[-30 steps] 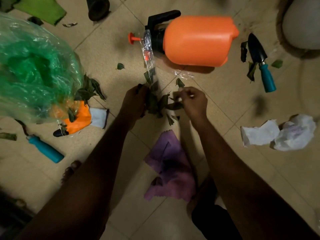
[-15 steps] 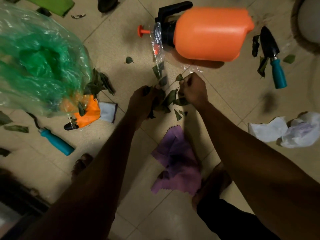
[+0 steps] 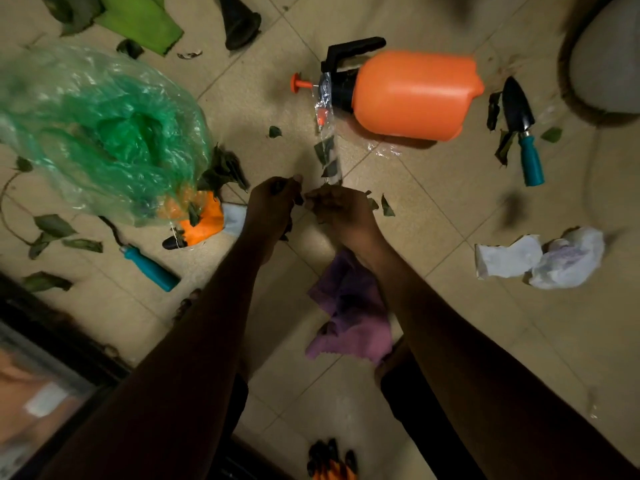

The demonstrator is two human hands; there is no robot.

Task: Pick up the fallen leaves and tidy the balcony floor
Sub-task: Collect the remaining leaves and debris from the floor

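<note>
My left hand (image 3: 273, 206) grips a bunch of dark green leaves above the tiled floor (image 3: 450, 209), its fingers curled round them. My right hand (image 3: 341, 211) is right beside it, fingers bent over more leaves at the meeting point of both hands. A few small leaves (image 3: 384, 206) lie just right of my right hand. A clear plastic strip (image 3: 327, 147) with leaves inside runs from my hands up to the sprayer. More leaves (image 3: 225, 169) pile at the mouth of the green plastic bag (image 3: 104, 133). Loose leaves (image 3: 55, 226) lie at the far left.
An orange pump sprayer (image 3: 415, 95) lies on its side. Two teal-handled garden tools (image 3: 523, 133) (image 3: 149, 268), a purple cloth (image 3: 349, 306), white crumpled papers (image 3: 540, 259), an orange and white glove (image 3: 207, 220) and a green mat (image 3: 142, 19) litter the floor. A dark door frame (image 3: 52, 327) runs lower left.
Both hands have drawn together, gathering the leaves that lay between them; few remain loose on the tile there. The camera has pulled back, showing more floor and leaves at left.
</note>
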